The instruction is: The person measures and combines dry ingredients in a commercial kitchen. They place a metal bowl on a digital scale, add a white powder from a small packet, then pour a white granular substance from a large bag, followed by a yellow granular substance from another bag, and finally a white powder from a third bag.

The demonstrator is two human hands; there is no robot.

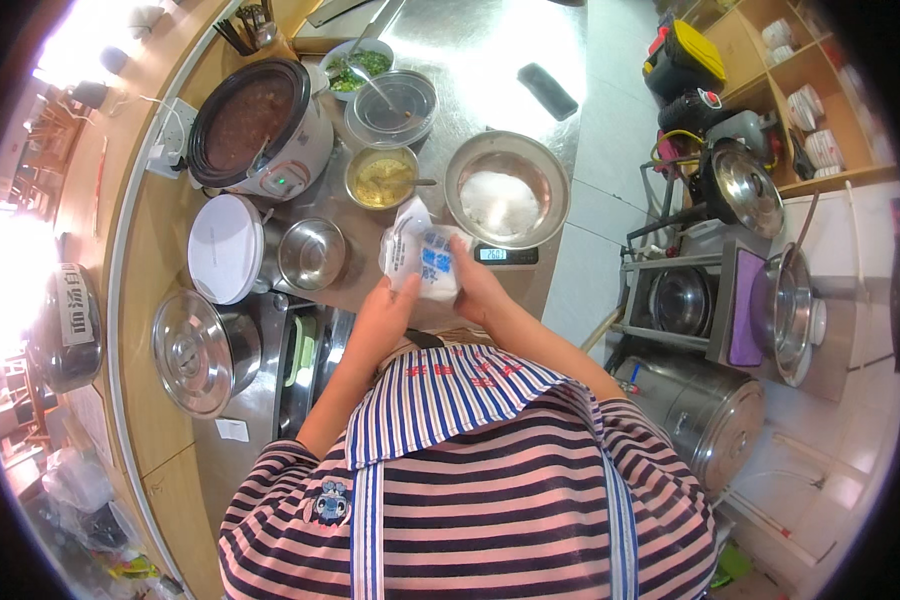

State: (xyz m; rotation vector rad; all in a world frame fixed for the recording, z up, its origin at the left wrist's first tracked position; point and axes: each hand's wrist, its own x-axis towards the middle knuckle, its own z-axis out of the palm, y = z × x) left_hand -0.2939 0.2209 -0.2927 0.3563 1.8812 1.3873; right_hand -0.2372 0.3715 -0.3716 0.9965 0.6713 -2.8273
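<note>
Between my two hands is a white plastic bag (429, 259) with blue printing, its upper end loose and crumpled. My left hand (387, 304) grips its lower left side, and my right hand (482, 281) holds its right side. Just beyond my right hand, a steel bowl (547, 214) with white powder (501, 201) in it rests on a digital kitchen scale (516, 256) with a lit display. A small steel bowl (356, 196) of yellow paste, with a spoon (412, 182) lying in it, stands past the bag.
At the left is a slow cooker (307, 161) of brown stew, near a white-lidded container (226, 249), a steel bowl (313, 255) and a lidded pot (195, 352). Farther back are a plastic-lidded tub (391, 109), a bowl of chopped greens (360, 67) and a phone (547, 91). A rack (667, 262) stands right.
</note>
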